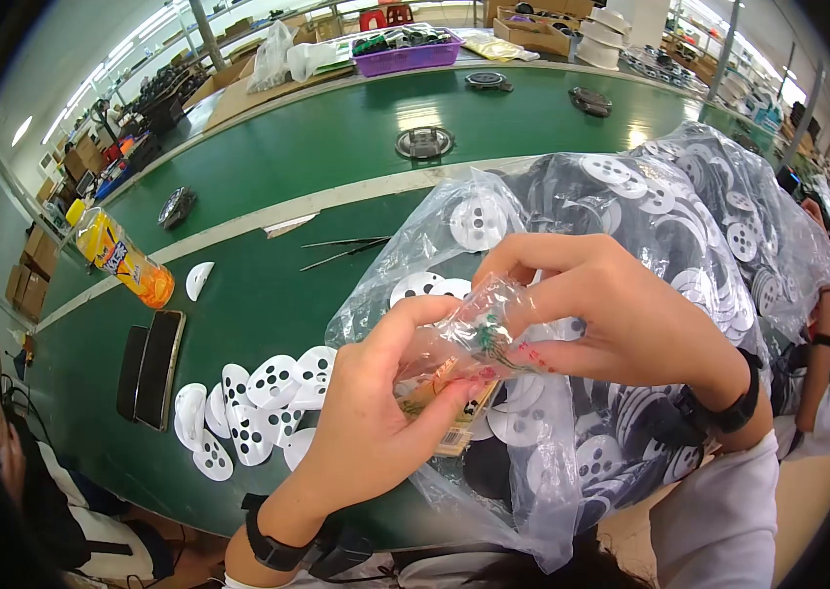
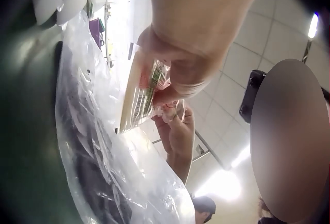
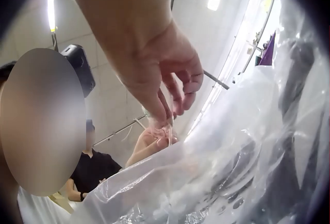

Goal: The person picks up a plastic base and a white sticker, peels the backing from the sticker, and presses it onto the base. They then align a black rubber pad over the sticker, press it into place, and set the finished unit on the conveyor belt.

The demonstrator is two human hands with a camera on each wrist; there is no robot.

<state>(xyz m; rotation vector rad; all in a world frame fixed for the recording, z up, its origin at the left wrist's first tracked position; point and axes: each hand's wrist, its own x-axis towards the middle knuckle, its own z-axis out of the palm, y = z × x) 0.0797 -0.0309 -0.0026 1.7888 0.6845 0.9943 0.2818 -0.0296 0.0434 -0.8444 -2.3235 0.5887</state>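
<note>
Both hands hold a small clear plastic packet (image 1: 490, 337) with green and red print, over a large bag of discs. My left hand (image 1: 375, 404) grips the packet's lower left part, thumb in front. My right hand (image 1: 621, 309) pinches its upper right part between thumb and fingers. In the left wrist view, the packet (image 2: 138, 92) looks flat and pale-edged, with a barcode on its face. Fingers hide part of the packet in the head view. Beneath the hands, white discs with black holes fill the clear plastic bag (image 1: 552, 471).
Loose white discs (image 1: 272, 381) lie left of the hands, near a dark phone-like case (image 1: 158, 368). Tweezers (image 1: 346, 245) and an orange drink bottle (image 1: 125, 257) are farther back. Dark round parts (image 1: 425, 143) sit on the green belt (image 1: 336, 137), beyond which stands a purple bin (image 1: 410, 61).
</note>
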